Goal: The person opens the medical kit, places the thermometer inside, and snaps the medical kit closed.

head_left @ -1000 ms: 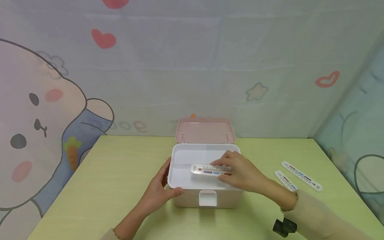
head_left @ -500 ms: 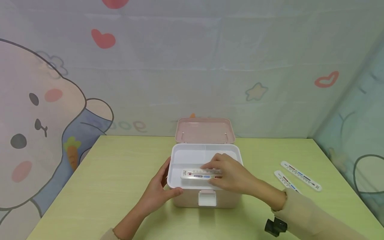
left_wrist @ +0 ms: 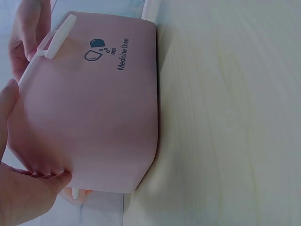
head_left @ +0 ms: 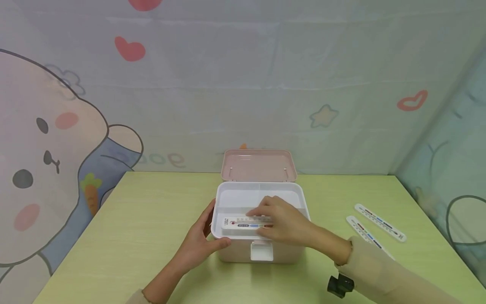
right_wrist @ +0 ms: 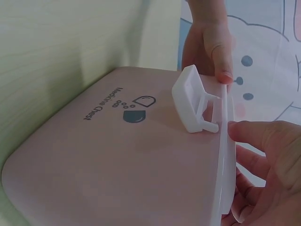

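Note:
A pink medicine chest stands with its lid raised and a white divided tray at its top. My left hand grips its left front corner, thumb on the front and fingers along the side; the left wrist view shows this hand close up. Over the tray's front compartment, my right hand holds a flat white thermometer by its right part, lying lengthwise. The fingers cover that end. In the right wrist view the tray wall hides the thermometer, while the right hand shows at the rim.
Two more white thermometers lie to the right of the chest: one farther back, the other partly behind the right sleeve. A white latch hangs on the chest's front. A patterned cloth hangs behind the table.
My right hand has moved left and lower with the thermometer, from above the tray's middle to the left side of the front compartment. My left hand stays on the chest's corner.

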`<action>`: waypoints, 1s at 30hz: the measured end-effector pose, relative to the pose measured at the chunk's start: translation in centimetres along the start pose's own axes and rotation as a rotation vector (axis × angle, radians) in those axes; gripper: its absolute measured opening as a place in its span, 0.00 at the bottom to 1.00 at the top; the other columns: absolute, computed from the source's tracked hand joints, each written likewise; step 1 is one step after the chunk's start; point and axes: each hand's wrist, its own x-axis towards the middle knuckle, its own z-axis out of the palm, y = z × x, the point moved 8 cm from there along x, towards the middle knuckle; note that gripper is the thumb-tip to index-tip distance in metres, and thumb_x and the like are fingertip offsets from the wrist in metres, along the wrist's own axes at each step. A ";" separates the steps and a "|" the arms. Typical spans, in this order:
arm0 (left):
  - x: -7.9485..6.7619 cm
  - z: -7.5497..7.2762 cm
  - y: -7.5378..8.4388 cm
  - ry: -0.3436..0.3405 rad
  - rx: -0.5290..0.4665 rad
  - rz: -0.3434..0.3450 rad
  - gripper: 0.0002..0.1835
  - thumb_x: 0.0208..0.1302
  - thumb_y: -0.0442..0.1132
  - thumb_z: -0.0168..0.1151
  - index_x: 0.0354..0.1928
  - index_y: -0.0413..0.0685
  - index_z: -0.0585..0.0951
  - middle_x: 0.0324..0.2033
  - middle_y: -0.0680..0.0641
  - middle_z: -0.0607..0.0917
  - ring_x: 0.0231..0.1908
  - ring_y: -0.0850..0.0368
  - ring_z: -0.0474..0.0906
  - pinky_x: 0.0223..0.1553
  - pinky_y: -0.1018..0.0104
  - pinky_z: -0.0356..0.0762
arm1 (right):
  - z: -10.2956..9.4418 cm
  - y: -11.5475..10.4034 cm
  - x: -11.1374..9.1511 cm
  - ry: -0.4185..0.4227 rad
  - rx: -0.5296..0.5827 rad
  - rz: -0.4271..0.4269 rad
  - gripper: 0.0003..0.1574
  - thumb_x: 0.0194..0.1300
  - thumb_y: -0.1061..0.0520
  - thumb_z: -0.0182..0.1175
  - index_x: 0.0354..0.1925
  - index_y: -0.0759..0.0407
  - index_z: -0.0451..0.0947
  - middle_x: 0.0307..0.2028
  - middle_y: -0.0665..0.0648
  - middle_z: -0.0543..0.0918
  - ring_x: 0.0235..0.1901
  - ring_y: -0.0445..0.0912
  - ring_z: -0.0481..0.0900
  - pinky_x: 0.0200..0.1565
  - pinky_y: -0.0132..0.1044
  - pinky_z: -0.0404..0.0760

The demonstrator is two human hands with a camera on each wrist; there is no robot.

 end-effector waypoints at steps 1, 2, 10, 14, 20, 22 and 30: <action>0.0 0.0 0.0 -0.001 -0.001 0.000 0.55 0.46 0.37 0.73 0.72 0.56 0.48 0.66 0.49 0.62 0.61 0.53 0.66 0.61 0.55 0.63 | 0.0 -0.1 0.1 -0.003 0.000 0.000 0.19 0.48 0.59 0.67 0.43 0.51 0.83 0.33 0.48 0.75 0.32 0.39 0.68 0.35 0.29 0.70; 0.0 0.0 0.0 0.000 0.000 0.000 0.55 0.46 0.37 0.73 0.72 0.55 0.48 0.66 0.49 0.62 0.61 0.53 0.66 0.61 0.55 0.63 | 0.1 -0.1 0.1 -0.006 0.000 0.000 0.19 0.48 0.59 0.66 0.43 0.51 0.83 0.33 0.48 0.75 0.32 0.39 0.68 0.35 0.29 0.70; 0.0 0.0 0.0 -0.003 0.011 -0.006 0.54 0.47 0.34 0.72 0.72 0.55 0.47 0.66 0.49 0.62 0.61 0.53 0.66 0.61 0.60 0.64 | 0.6 -0.2 0.6 -0.028 -0.004 -0.003 0.20 0.48 0.58 0.67 0.44 0.51 0.83 0.31 0.47 0.75 0.32 0.39 0.67 0.35 0.29 0.69; 0.0 0.0 0.0 -0.001 0.013 -0.004 0.55 0.47 0.36 0.72 0.72 0.55 0.47 0.66 0.49 0.62 0.61 0.54 0.66 0.60 0.64 0.65 | 0.9 -0.1 0.7 -0.037 0.000 0.002 0.20 0.49 0.57 0.67 0.44 0.50 0.82 0.32 0.47 0.75 0.32 0.39 0.67 0.35 0.29 0.69; 0.0 0.1 0.0 -0.007 0.012 0.013 0.55 0.47 0.36 0.72 0.72 0.55 0.47 0.66 0.48 0.62 0.61 0.53 0.65 0.60 0.64 0.65 | 1.0 0.0 0.7 -0.059 0.006 0.022 0.19 0.50 0.56 0.67 0.44 0.50 0.82 0.32 0.46 0.75 0.32 0.39 0.67 0.35 0.29 0.69; 0.0 0.1 0.0 -0.007 0.012 0.018 0.55 0.47 0.36 0.72 0.72 0.55 0.47 0.66 0.48 0.62 0.62 0.53 0.65 0.61 0.63 0.64 | 1.0 0.0 0.8 -0.066 0.010 0.025 0.19 0.50 0.56 0.67 0.44 0.50 0.82 0.32 0.46 0.75 0.32 0.39 0.67 0.35 0.29 0.69; 0.0 0.0 0.0 -0.004 0.014 0.013 0.54 0.47 0.35 0.72 0.72 0.55 0.47 0.66 0.48 0.62 0.62 0.53 0.64 0.61 0.63 0.63 | 1.2 -0.1 0.9 -0.090 0.034 0.019 0.19 0.51 0.55 0.66 0.45 0.51 0.82 0.32 0.47 0.75 0.32 0.40 0.68 0.34 0.29 0.69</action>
